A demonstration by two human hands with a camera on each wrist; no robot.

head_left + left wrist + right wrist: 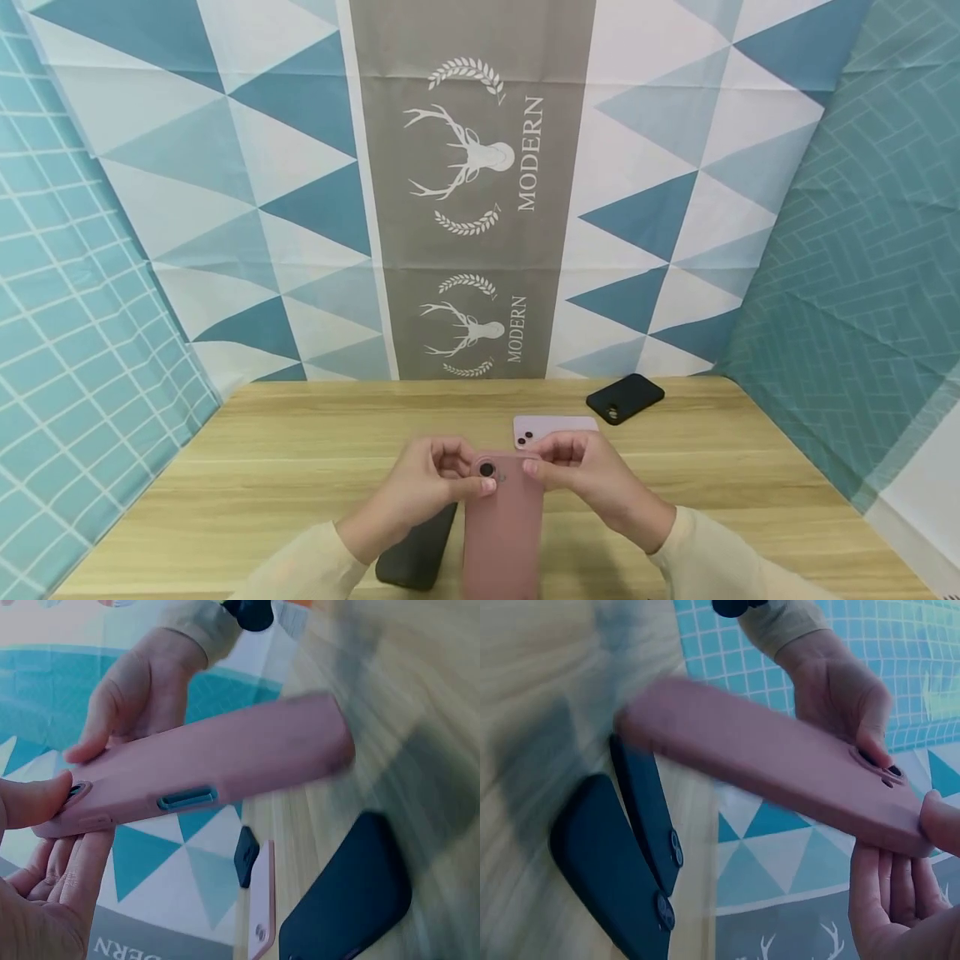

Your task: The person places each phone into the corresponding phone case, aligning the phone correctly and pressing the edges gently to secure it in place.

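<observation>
Both hands hold a pink phone case (pixel 502 533) by its top end, above the table. The left hand (pixel 416 483) pinches its upper left corner, thumb lying by the round camera opening. At the upper right corner the right hand (pixel 596 483) grips with the thumb on the back and fingers behind. In the left wrist view the case (pixel 217 754) has a long slot in its side edge; I cannot tell whether a phone is inside. Under the left hand lies a black phone or case (pixel 420 546). A lilac phone (pixel 566 425) is partly covered by the right hand.
A smaller-looking black phone case (pixel 626 398) lies by the back edge of the wooden table (pixel 300 425). The right wrist view has two black phone-shaped things (pixel 611 870) side by side. Patterned cloth (pixel 465 250) hangs behind and at both sides.
</observation>
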